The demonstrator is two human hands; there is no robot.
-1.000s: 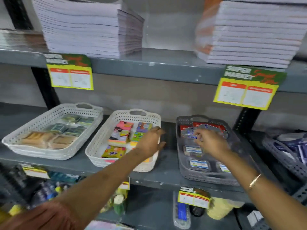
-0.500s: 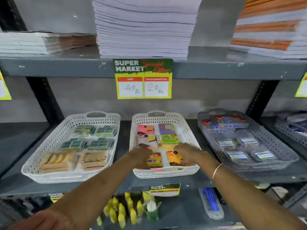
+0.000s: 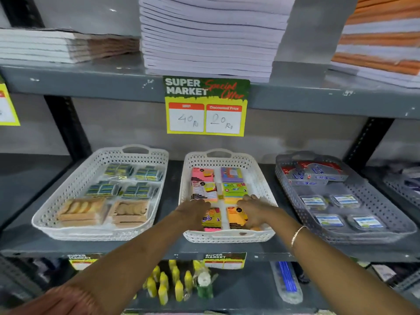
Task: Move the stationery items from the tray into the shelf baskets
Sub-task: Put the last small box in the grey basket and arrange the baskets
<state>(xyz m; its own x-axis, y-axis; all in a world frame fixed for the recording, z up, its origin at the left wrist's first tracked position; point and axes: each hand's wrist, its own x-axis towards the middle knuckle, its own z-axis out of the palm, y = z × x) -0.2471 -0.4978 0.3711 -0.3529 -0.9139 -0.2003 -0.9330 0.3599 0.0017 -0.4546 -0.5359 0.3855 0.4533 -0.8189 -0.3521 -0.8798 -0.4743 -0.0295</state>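
Observation:
On the middle shelf stands a white perforated basket [image 3: 227,238] holding colourful sticky-note packs: a pink one [image 3: 203,175], a purple one [image 3: 231,175], a green one [image 3: 234,189]. Both my hands reach into its near end, palms down. My left hand [image 3: 193,212] rests beside a yellow and pink pack [image 3: 211,220]. My right hand [image 3: 253,210] lies on an orange pack [image 3: 236,218], fingers spread. Neither hand lifts anything. No tray is in view.
A second white basket [image 3: 91,235] with small packets sits to the left, a grey basket [image 3: 363,238] with small boxes to the right. Paper stacks [image 3: 209,37] fill the shelf above, with a price tag [image 3: 205,105] on its edge. Yellow bottles [image 3: 168,285] stand below.
My right hand left the grey basket and came to the middle white basket beside my left hand. The view swung right and centred on that basket. In the last half second the hands barely moved.

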